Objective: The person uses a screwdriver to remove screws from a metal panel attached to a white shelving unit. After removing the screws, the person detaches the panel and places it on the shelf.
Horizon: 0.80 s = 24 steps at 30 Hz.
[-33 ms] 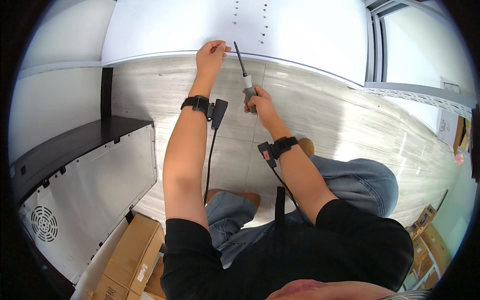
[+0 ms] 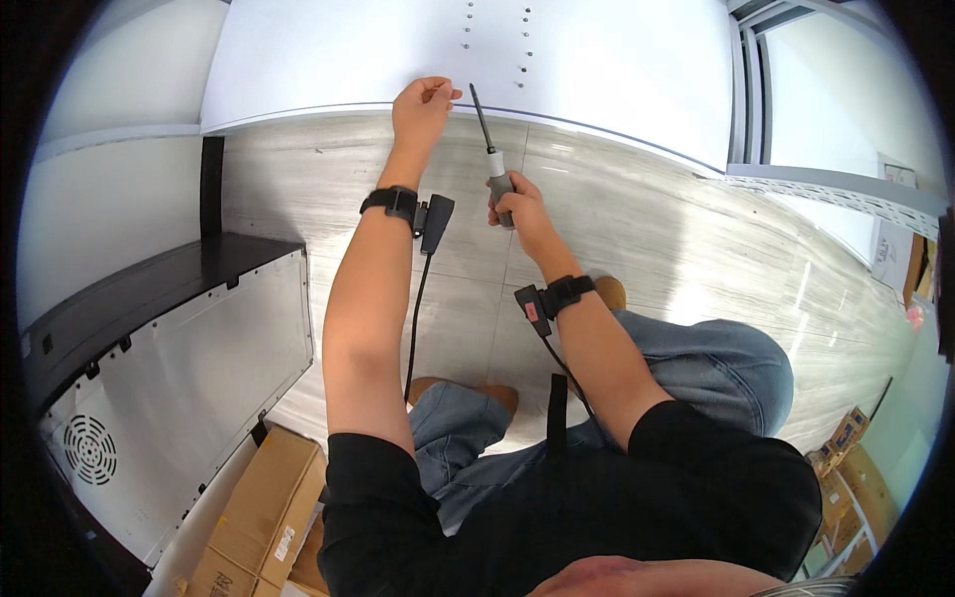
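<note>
My right hand (image 2: 517, 199) grips the grey handle of a screwdriver (image 2: 484, 124). Its dark shaft points up and away toward the lower edge of a white panel (image 2: 597, 70) that has several small holes. My left hand (image 2: 423, 104) rests against that same edge, just left of the screwdriver tip. Its fingertips are pinched together, and whatever lies between them is too small to see. Each wrist wears a black band with a small device and a cable. I am kneeling on the floor in jeans.
A metal cabinet (image 2: 189, 368) with a black top and a round fan grille stands at my left. Cardboard boxes (image 2: 269, 497) lie below it. Pale wood-look flooring (image 2: 696, 229) spreads to the right, toward a window frame (image 2: 746, 90) and more boxes (image 2: 846, 438).
</note>
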Tool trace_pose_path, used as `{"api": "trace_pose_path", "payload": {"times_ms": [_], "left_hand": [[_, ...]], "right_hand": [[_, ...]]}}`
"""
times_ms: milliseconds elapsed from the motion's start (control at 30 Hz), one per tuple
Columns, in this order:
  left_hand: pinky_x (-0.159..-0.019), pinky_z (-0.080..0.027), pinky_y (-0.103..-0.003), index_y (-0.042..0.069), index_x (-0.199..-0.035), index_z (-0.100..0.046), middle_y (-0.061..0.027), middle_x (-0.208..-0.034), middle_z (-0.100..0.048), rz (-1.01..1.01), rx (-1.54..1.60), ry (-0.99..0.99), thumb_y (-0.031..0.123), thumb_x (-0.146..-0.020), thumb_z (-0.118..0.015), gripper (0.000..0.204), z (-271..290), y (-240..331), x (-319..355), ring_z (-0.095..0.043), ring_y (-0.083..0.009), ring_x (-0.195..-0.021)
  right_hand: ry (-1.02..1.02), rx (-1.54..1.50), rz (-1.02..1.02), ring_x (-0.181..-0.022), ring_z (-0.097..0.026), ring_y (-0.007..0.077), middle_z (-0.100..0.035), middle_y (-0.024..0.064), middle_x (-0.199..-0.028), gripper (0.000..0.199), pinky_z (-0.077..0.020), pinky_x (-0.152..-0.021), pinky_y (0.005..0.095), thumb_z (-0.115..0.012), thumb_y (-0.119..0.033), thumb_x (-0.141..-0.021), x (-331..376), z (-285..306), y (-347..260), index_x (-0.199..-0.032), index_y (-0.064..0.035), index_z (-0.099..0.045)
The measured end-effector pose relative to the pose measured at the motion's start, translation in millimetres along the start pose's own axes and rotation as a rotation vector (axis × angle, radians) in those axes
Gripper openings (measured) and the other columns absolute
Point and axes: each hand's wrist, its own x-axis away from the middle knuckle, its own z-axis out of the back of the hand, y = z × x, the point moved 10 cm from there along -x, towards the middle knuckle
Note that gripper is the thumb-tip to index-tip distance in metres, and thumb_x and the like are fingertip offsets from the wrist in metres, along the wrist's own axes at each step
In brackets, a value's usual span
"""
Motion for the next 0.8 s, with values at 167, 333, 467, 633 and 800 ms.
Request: {"api": "trace_pose_path", "payload": {"times_ms": [167,333,467,633,800], "left_hand": [[-0.067,-0.049,-0.028,0.004,-0.088,-0.068,-0.0061,-0.077,-0.067,-0.206,-0.39,0.134,0.016,-0.082,-0.065,0.014,-19.4,30.0,-21.2,-0.061,-0.0159,-0.069],[-0.069,-0.049,-0.029,0.005,-0.089,-0.069,-0.007,-0.079,-0.068,-0.212,-0.506,0.203,0.016,-0.081,-0.064,0.014,-19.8,22.7,-31.7,-0.063,-0.0183,-0.071],[-0.073,-0.05,-0.028,0.005,-0.092,-0.069,-0.0068,-0.084,-0.069,-0.208,-0.562,0.186,0.018,-0.082,-0.064,0.017,-22.6,21.9,-37.8,-0.064,-0.0167,-0.075],[-0.073,-0.05,-0.028,0.005,-0.094,-0.068,-0.0074,-0.086,-0.069,-0.238,-0.601,0.164,0.018,-0.082,-0.064,0.018,-27.1,21.5,-44.2,-0.064,-0.017,-0.077],[-0.07,-0.05,-0.031,0.005,-0.093,-0.068,-0.0085,-0.083,-0.068,-0.24,-0.49,0.203,0.015,-0.08,-0.066,0.017,-18.4,19.4,-43.1,-0.064,-0.0199,-0.075]], "right_hand": [[0.062,-0.038,-0.026,-0.062,-0.055,0.0177,-0.054,0.0081,-0.075,0.036,-0.0477,-0.061,0.0321,-0.046,-0.002,-0.068,-5.7,20.8,5.7,-0.103,0.0002,-0.053],[0.061,-0.047,-0.04,-0.061,-0.054,0.0173,-0.053,0.0078,-0.075,0.036,-0.0471,-0.06,0.0317,-0.046,-0.002,-0.068,-12.0,20.9,4.9,-0.103,0.0006,-0.053],[0.063,-0.036,-0.038,-0.061,-0.054,0.017,-0.053,0.0079,-0.075,0.035,-0.047,-0.06,0.0314,-0.046,-0.002,-0.069,-14.5,21.5,-0.3,-0.103,0.0007,-0.053],[0.072,-0.05,-0.041,-0.061,-0.054,0.0172,-0.053,0.0078,-0.074,0.035,-0.0471,-0.06,0.032,-0.046,-0.003,-0.069,-12.8,21.4,-1.4,-0.103,0.0002,-0.054],[0.084,-0.042,-0.037,-0.061,-0.053,0.0174,-0.053,0.008,-0.075,0.034,-0.0473,-0.061,0.0323,-0.046,-0.003,-0.069,-11.6,20.5,-1.2,-0.103,0.0007,-0.054]]}}
